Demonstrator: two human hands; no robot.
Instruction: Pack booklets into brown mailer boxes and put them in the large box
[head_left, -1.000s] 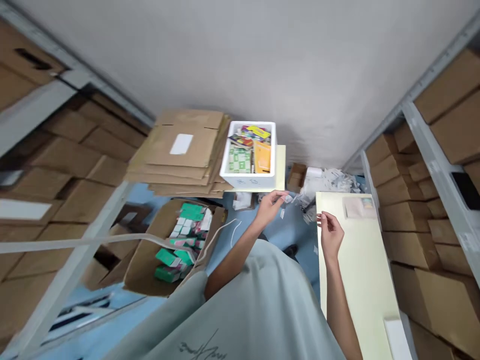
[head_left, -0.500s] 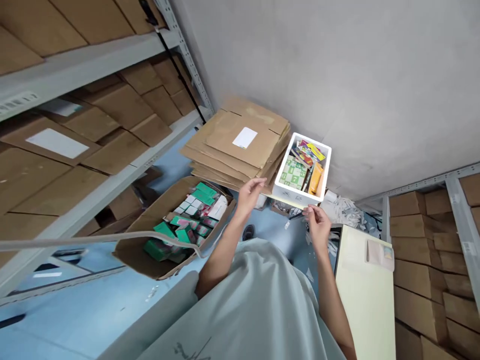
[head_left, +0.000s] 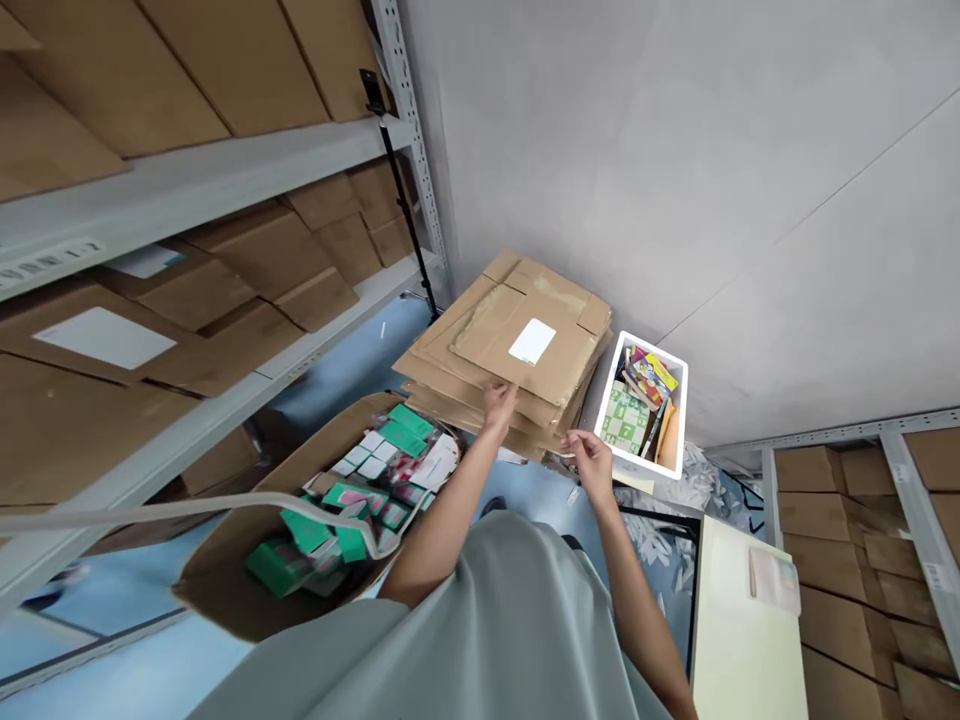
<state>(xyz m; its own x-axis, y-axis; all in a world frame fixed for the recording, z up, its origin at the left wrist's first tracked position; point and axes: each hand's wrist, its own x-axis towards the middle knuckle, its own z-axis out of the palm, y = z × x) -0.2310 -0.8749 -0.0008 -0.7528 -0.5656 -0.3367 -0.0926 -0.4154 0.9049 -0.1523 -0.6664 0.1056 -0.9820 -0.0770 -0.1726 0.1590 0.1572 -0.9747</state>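
Note:
Flattened cardboard boxes (head_left: 480, 345) lie in a stack by the wall, the top one bearing a white label (head_left: 532, 341). At the stack's front edge, the fingers of my left hand (head_left: 500, 408) are closed on the cardboard. My right hand (head_left: 590, 464) is beside the stack's front right corner, thumb and fingers pinched together. A small pale bit shows at its fingertips, too small to name. Just right of the stack, a white foam box (head_left: 679, 425) holds colourful packets, a green-and-white numbered item (head_left: 624, 418) and an orange piece (head_left: 666, 432).
An open carton (head_left: 217, 560) of green and white small boxes stands at left, a pale curved bar (head_left: 225, 503) crossing over it. Shelves of cartons (head_left: 247, 240) rise at left, more cartons (head_left: 832, 560) at right. Paper scraps (head_left: 709, 480) lie near a cream-topped cabinet (head_left: 750, 640).
Both hands have moved left from the front of the foam box to the cardboard stack. The view has shifted, so the stack and foam box appear lower and farther right.

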